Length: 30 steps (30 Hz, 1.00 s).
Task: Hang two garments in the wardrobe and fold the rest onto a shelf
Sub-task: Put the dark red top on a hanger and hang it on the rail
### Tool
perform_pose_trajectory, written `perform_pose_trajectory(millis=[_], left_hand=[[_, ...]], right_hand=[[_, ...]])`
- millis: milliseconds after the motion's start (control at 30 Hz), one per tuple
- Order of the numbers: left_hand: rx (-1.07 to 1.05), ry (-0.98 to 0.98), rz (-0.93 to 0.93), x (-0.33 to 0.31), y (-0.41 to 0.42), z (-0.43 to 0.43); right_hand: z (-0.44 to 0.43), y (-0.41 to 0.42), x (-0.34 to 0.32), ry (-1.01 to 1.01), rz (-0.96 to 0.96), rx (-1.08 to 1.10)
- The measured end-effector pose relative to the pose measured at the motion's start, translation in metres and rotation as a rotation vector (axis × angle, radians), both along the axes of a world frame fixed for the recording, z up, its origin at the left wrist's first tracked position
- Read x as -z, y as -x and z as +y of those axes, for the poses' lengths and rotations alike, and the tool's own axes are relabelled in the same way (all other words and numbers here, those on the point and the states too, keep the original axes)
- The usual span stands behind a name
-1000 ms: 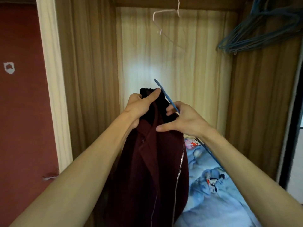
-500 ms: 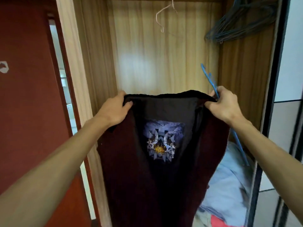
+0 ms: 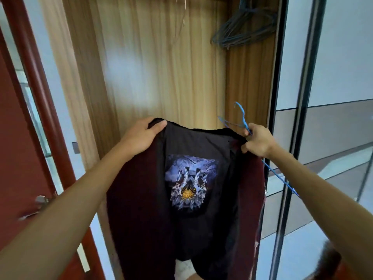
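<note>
Jacket (image 3: 141,209) spread open before the wardrobe (image 3: 161,67), left hand (image 3: 141,134) gripping one shoulder, right hand (image 3: 259,141) pinching the other plus a blue hanger (image 3: 242,118). Hanging step; next, I'd say, hanger goes inside the shoulders.

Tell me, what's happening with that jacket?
A person holds a dark red jacket spread open in front of the wardrobe. The left hand grips one side of its top edge; the right hand grips the other, along with a blue hanger. The hanger is not inside the jacket yet.
</note>
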State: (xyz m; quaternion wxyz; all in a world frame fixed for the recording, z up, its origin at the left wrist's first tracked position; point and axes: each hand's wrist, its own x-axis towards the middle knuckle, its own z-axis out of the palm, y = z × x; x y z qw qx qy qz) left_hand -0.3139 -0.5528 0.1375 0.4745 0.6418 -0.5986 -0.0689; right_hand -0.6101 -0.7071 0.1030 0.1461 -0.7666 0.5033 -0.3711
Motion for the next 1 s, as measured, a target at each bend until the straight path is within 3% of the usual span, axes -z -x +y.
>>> perform_pose_trajectory(millis=[100, 200, 333, 500, 633, 767, 1000], left_hand=[[0.031, -0.024, 0.178, -0.002, 0.020, -0.002], [0.035, -0.108, 0.307, -0.010, 0.035, -0.010], [0.047, -0.236, 0.258, 0.001, 0.067, -0.032], [0.015, -0.364, 0.194, 0.037, 0.095, -0.050], [-0.012, -0.378, 0.168, 0.050, 0.106, -0.055], [-0.041, -0.340, 0.105, 0.056, 0.116, -0.059], [0.027, -0.320, 0.009, 0.052, 0.157, -0.056]], right_hand=[[0.004, 0.017, 0.018, -0.132, -0.015, -0.036], [0.014, 0.033, 0.024, -0.242, -0.156, -0.094], [0.038, 0.058, 0.019, -0.156, -0.119, -0.076], [0.060, 0.098, 0.026, -0.075, -0.068, -0.207], [0.070, 0.130, 0.027, 0.027, -0.026, -0.242], [0.072, 0.157, 0.031, -0.038, -0.123, -0.312], [0.065, 0.144, 0.048, 0.018, -0.045, -0.283]])
